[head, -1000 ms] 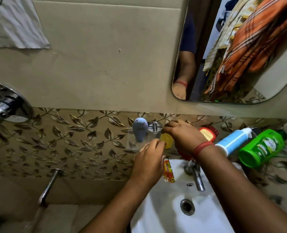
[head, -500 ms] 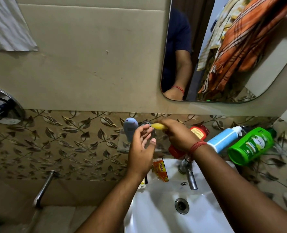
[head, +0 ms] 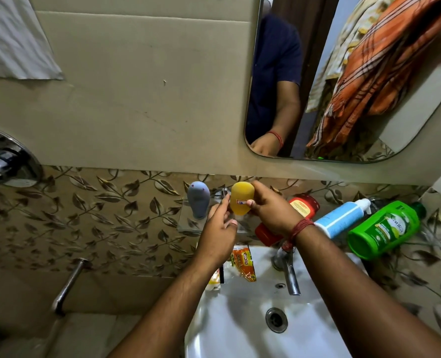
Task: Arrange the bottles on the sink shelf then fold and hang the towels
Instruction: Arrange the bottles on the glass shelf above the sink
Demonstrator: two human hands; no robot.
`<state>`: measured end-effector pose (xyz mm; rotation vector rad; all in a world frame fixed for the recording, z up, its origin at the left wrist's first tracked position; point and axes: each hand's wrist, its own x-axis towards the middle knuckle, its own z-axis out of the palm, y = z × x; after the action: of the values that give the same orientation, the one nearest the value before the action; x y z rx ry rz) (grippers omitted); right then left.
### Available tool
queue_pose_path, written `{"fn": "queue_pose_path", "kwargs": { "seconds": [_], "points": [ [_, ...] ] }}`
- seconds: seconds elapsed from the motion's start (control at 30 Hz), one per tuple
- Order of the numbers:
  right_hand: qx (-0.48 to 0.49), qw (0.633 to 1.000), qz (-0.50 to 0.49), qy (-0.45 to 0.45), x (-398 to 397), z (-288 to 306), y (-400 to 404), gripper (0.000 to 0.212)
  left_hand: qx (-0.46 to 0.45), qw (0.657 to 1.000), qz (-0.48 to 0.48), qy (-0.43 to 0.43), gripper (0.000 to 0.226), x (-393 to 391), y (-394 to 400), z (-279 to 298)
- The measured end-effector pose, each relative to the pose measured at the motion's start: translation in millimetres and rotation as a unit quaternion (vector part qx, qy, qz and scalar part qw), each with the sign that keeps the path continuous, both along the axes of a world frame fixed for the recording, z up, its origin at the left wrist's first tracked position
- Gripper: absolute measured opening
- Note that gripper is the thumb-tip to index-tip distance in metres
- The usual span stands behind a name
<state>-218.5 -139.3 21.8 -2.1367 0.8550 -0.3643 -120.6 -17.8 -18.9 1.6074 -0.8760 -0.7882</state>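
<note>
Five bottles: yellow bottle (head: 241, 200) gripped by right hand (head: 271, 210); left hand (head: 218, 236) loose-fingered, touching it.

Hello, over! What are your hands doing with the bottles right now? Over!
Right hand grips yellow bottle upright over glass shelf. Left hand open, steadying beside it. Grey bottle stands close left; red bottle lies right.

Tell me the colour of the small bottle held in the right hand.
Yellow bottle, seen in the head view.
</note>
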Motion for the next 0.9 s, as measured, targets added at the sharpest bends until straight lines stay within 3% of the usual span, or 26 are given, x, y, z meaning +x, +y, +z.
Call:
{"fn": "queue_pose_path", "kwargs": {
  "seconds": [0.2,0.7,0.8,0.9],
  "points": [
    [-0.035,0.998,0.005,0.05,0.9,1.8,0.6,0.058,0.012,1.0,-0.002,-0.016,0.068,-0.7,-2.4,-3.6],
    [-0.053,0.997,0.012,0.06,-1.4,4.0,-0.6,0.061,-0.012,1.0,0.014,-0.013,0.067,0.1,-2.0,-8.6],
    [-0.08,0.995,-0.051,0.02,-15.1,11.5,0.0,0.068,-0.047,0.997,0.054,-0.001,0.06,-2.4,6.0,-10.5],
    [-0.173,0.977,-0.119,0.04,-39.6,16.6,9.0,0.053,-0.085,0.989,0.076,-0.09,0.041,-10.8,16.4,-17.4]
  ]
}}
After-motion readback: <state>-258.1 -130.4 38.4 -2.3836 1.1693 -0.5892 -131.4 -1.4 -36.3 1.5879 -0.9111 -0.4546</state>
